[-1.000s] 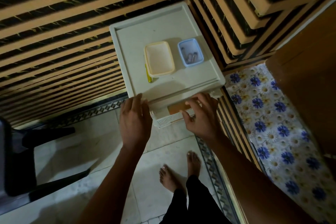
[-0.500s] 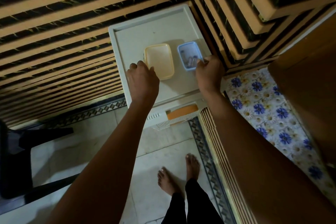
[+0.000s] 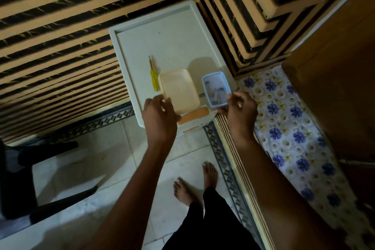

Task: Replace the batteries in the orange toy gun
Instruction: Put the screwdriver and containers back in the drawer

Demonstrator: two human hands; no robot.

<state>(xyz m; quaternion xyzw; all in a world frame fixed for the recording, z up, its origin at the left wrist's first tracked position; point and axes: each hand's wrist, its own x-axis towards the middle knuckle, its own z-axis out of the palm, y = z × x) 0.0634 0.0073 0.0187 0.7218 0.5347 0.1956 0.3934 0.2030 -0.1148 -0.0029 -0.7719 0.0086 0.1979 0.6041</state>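
While left hand (image 3: pixel 160 116) curls, right hand (image 3: pixel 240 111) (fingers bent) grips blue box (image 3: pixel 216 89).

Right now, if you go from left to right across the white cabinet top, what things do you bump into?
Yellow screwdriver → yellow-lidded box → small blue tub with batteries inside.

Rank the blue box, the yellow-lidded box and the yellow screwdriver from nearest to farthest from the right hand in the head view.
1. Blue box: touching the right hand, at the cabinet top's right edge.
2. Yellow-lidded box: middle, beside the blue box.
3. Yellow screwdriver: farthest, left of both boxes.
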